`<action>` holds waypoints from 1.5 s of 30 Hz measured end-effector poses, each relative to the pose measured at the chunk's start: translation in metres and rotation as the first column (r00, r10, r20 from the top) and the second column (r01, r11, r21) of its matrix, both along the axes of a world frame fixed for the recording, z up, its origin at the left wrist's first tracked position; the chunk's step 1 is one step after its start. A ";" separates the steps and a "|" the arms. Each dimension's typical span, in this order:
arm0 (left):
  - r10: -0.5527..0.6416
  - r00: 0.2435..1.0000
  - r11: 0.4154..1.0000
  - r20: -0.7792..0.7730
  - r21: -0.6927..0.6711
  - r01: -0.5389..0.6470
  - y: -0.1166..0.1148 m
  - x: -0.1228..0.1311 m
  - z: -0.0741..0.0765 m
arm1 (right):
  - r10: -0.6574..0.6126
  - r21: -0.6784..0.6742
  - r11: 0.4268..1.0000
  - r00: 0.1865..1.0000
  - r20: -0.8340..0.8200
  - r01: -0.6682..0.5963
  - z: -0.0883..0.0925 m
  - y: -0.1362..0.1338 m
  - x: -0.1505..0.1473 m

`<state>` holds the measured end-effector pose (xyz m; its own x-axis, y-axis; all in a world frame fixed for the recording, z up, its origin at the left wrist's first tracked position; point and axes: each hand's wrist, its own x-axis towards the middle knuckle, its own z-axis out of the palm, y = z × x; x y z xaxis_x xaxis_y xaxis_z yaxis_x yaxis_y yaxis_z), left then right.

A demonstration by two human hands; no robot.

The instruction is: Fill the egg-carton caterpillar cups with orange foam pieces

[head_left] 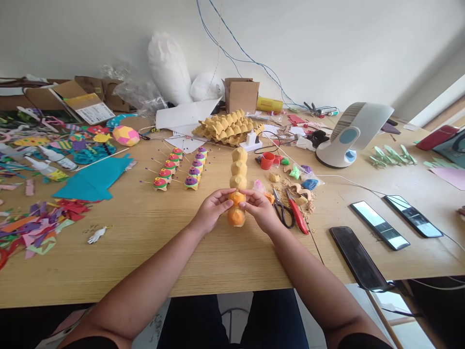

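Egg-carton strip (239, 181), likely light, crushable, best side-held; left hand (212, 209) and right hand (262, 209) pinch its orange part.

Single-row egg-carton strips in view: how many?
3. The yellow-orange strip is between the left hand and right hand; the purple strip is left of it, the red-and-green strip farther left. Others may be hidden in clutter.
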<state>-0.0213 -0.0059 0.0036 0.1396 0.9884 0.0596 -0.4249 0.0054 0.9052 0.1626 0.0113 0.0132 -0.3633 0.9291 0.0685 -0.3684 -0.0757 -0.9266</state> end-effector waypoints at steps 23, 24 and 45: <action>-0.043 0.996 0.996 0.076 -0.080 0.049 -0.005 0.004 0.007 | 0.081 -0.283 0.949 0.973 -0.218 -0.142 0.004 -0.006 -0.001; -0.036 0.997 0.997 0.062 -0.071 0.040 -0.005 0.004 0.007 | 0.084 -0.284 0.948 0.972 -0.218 -0.146 0.004 -0.006 -0.001; 0.061 0.977 0.982 0.205 -0.188 -0.022 -0.010 0.010 0.010 | 0.129 -0.059 0.990 0.990 -0.056 -0.132 0.005 -0.008 -0.005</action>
<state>-0.0108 -0.0157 0.0138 0.1020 0.9898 -0.0998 -0.6078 0.1414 0.7814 0.1573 0.0034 0.0179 -0.4789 0.8772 0.0339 -0.3991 -0.1832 -0.8984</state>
